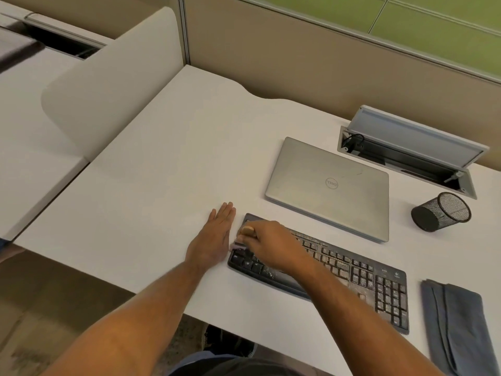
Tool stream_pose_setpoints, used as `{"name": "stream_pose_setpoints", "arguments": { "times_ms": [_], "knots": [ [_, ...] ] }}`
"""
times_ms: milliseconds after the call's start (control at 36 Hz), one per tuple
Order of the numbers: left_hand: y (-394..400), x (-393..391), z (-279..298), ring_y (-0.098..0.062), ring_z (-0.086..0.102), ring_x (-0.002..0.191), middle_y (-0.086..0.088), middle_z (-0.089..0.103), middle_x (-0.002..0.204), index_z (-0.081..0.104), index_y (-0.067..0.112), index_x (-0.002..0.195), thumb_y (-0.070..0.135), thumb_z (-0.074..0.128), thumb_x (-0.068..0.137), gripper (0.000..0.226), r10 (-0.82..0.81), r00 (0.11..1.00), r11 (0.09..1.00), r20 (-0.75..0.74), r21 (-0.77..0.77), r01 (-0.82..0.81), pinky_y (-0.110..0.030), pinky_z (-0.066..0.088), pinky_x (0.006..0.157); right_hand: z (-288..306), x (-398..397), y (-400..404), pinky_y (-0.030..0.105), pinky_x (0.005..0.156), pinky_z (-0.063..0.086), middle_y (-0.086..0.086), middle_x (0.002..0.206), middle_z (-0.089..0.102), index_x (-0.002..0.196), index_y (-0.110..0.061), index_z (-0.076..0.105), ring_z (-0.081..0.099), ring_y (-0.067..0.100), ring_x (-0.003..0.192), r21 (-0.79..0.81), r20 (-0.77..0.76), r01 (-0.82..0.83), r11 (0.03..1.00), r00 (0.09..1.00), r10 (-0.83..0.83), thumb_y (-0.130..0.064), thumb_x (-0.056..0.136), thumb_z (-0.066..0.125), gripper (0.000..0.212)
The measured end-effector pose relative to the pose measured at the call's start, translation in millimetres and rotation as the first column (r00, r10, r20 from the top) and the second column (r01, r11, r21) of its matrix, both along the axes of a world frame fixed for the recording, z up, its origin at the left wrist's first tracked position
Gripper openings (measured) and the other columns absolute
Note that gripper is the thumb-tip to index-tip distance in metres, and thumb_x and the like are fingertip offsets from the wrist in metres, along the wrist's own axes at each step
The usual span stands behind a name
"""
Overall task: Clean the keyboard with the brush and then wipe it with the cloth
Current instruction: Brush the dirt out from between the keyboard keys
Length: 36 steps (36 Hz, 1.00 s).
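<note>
left hand (217, 234): flat, fingers straight, on desk (162, 185) | right hand (268, 246): grips brush (242, 241) on keyboard (352, 270)

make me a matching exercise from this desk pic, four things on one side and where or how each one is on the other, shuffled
Things:
1. laptop
2. mesh pen cup
3. grey cloth
4. left hand

Places or states:
A. lying on its side, beyond the keyboard's right end
B. flat on the desk, just left of the keyboard
C. closed, beyond the keyboard
D. folded, right of the keyboard, untouched

Pairs: 1-C, 2-A, 3-D, 4-B
</note>
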<state>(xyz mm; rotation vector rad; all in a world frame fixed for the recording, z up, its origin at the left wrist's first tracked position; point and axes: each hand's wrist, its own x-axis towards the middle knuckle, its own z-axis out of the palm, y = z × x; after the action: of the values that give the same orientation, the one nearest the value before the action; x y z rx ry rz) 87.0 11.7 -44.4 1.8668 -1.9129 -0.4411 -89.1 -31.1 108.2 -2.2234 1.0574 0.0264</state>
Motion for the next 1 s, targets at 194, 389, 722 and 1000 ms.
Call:
{"name": "stream_pose_setpoints", "arguments": {
  "times_ms": [194,389,722,1000],
  "knots": [
    [-1,1,4,-0.011,0.011,0.154,-0.003,0.019,0.165,0.029,0.004,0.157,0.03,0.01,0.102,0.063,0.001,0.999,0.999,-0.036,0.033,0.0,-0.021,-0.007,0.123,5,-9,-5,0.037,0.065,0.044,-0.001,0.068,0.057,0.073,-0.02,0.046,0.06,0.025,0.071,-0.185,-0.214,-0.014,0.983,0.976,-0.026,-0.035,0.107,0.041,0.038],
    [-1,-1,7,-0.009,0.008,0.154,-0.003,0.019,0.166,0.029,0.006,0.157,0.041,0.008,0.101,0.069,0.0,0.998,0.998,-0.056,0.068,0.003,-0.024,-0.004,0.124,6,-8,0,0.032,0.071,0.048,-0.012,0.074,0.063,0.085,-0.023,0.068,0.059,0.009,0.072,0.009,-0.023,0.036,0.999,0.999,-0.035,-0.034,0.105,0.057,0.025],
    [-1,-1,4,-0.01,0.007,0.155,-0.002,0.016,0.167,0.024,0.009,0.159,0.011,0.029,0.109,0.05,0.023,0.998,0.999,-0.058,0.04,-0.02,-0.032,0.004,0.128,6,5,11,0.034,0.072,0.059,-0.009,0.067,0.071,0.077,-0.019,0.071,0.068,0.01,0.066,0.081,0.096,0.346,0.935,0.931,-0.353,-0.024,0.1,0.055,0.028],
    [-1,1,-1,-0.011,0.008,0.155,-0.005,0.018,0.168,0.024,0.007,0.158,0.002,0.03,0.106,0.054,0.029,0.998,0.999,-0.057,-0.014,-0.03,-0.026,-0.002,0.125,2,11,17,0.041,0.068,0.065,0.001,0.064,0.074,0.08,-0.009,0.071,0.073,0.013,0.058,0.202,0.149,0.464,0.862,0.856,-0.495,-0.012,0.101,0.049,0.031]
  ]
}}
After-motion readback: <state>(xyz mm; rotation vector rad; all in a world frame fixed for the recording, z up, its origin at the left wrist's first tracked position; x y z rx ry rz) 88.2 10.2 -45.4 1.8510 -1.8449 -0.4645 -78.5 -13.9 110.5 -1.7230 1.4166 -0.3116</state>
